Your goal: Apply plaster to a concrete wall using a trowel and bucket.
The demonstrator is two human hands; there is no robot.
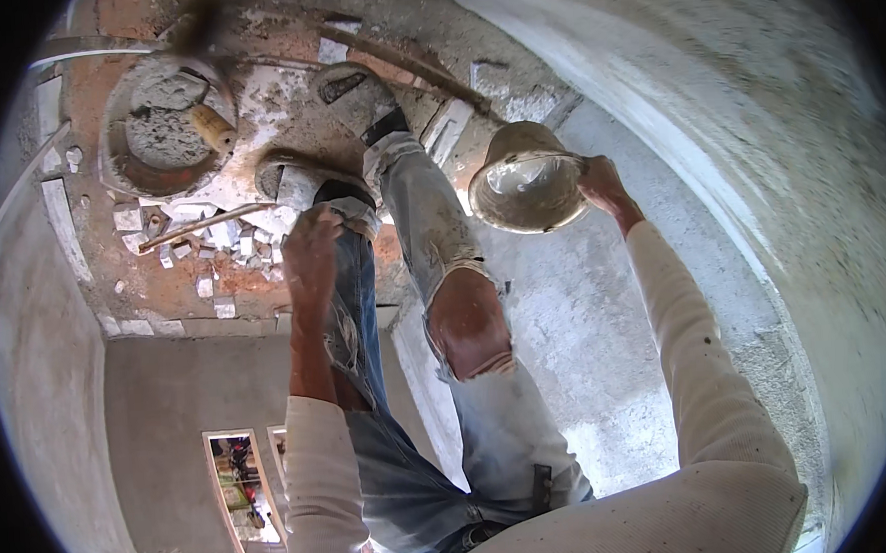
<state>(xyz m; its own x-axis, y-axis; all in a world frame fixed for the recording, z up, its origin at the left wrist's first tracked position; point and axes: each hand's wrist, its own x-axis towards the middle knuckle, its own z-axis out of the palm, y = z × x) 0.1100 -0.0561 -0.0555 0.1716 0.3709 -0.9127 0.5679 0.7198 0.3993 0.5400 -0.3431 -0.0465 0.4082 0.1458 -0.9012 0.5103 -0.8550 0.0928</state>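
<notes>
My right hand is closed on the rim of a cement-stained bucket, tilted with its mouth toward me and pale residue inside. My left hand is in front of my left leg, fingers curled; what they hold, if anything, I cannot make out. At the upper left sits a round basin of grey mortar with a tool's yellowish cylindrical handle resting in it. My dusty shoes stand among debris, with a thin stick lying just left of them.
Broken white pieces and long boards lie around my feet on the dirty surface. A rough plastered wall curves along the right, another along the left. A framed window opening shows low on the left.
</notes>
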